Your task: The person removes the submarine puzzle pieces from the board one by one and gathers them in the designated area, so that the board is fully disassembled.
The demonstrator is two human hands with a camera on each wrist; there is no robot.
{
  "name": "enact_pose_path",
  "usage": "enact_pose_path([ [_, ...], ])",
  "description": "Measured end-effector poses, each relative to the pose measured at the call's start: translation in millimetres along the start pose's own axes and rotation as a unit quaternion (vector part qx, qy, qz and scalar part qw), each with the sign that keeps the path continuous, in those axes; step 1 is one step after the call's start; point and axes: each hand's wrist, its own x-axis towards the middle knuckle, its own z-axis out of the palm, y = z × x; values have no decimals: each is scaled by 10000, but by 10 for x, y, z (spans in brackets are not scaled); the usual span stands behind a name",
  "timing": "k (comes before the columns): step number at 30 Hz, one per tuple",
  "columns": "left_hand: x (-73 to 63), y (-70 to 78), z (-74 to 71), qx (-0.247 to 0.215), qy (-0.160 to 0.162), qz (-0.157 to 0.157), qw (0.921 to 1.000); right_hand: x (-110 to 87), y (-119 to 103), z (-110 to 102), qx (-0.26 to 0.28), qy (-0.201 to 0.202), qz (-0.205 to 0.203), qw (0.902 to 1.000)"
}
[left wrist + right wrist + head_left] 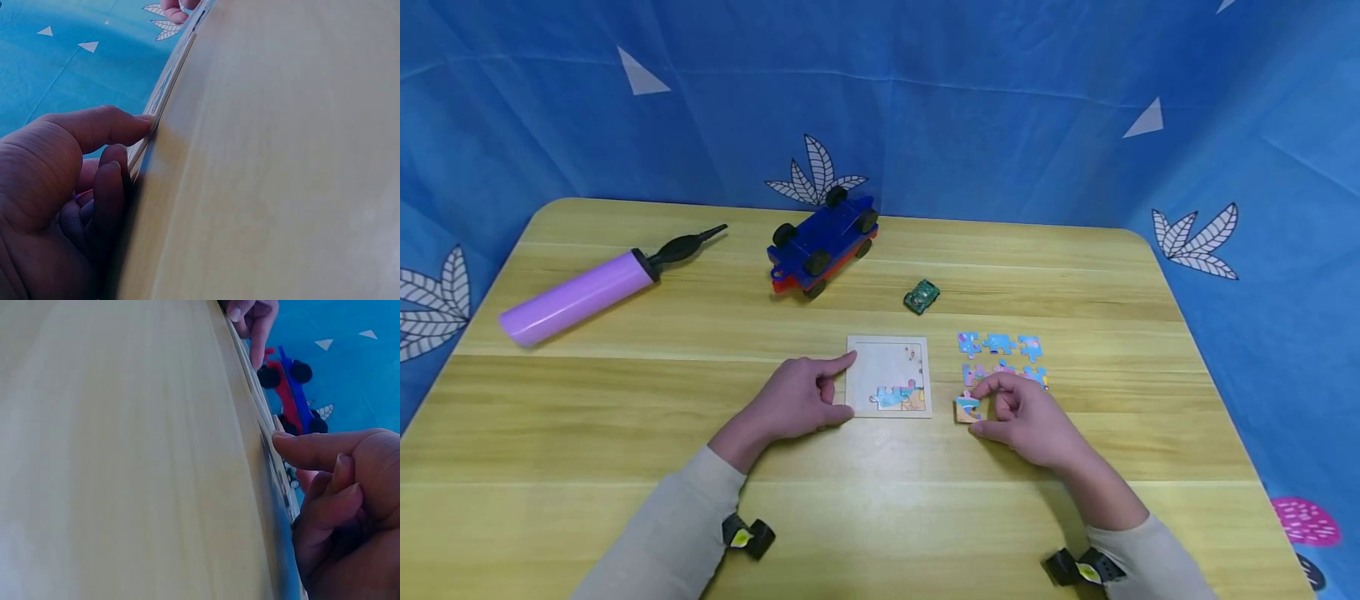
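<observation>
A square wooden puzzle board (880,364) lies on the table in the head view, a few joined pieces (891,398) fitted along its lower right. My left hand (797,398) holds the board's left edge, index fingertip near the upper corner and thumb at the lower one. In the left wrist view, the left thumb (119,127) meets the thin board edge. To the right of the board, my right hand (1028,418) pinches a corner puzzle piece (966,410) between thumb and index finger, close over the table. The right wrist view shows the other right fingers (328,515) curled in.
Loose puzzle pieces (999,343) lie in rows just beyond the right hand, which partly covers them. Behind the board are a small green toy car (921,296) and stacked blue and red toy vehicles (823,242). A purple hand pump (580,297) lies at the left.
</observation>
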Motion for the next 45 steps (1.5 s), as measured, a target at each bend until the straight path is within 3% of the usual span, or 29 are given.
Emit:
enact_pose_path([
  [12,12,0,-2,46,-12,-55,10000,-41,34,-82,-206,-54,318,9993],
  [20,10,-6,6,61,-5,-72,10000,-29,74,-90,-51,-110,432,9990],
  [27,14,-33,12,-1,26,65,10000,-40,59,-97,218,-94,369,9990],
  [37,18,-39,7,61,-3,-10,10000,-14,43,-72,333,-28,269,9991],
  [45,13,-25,3,-7,7,38,10000,125,-161,90,117,-18,-13,9999],
])
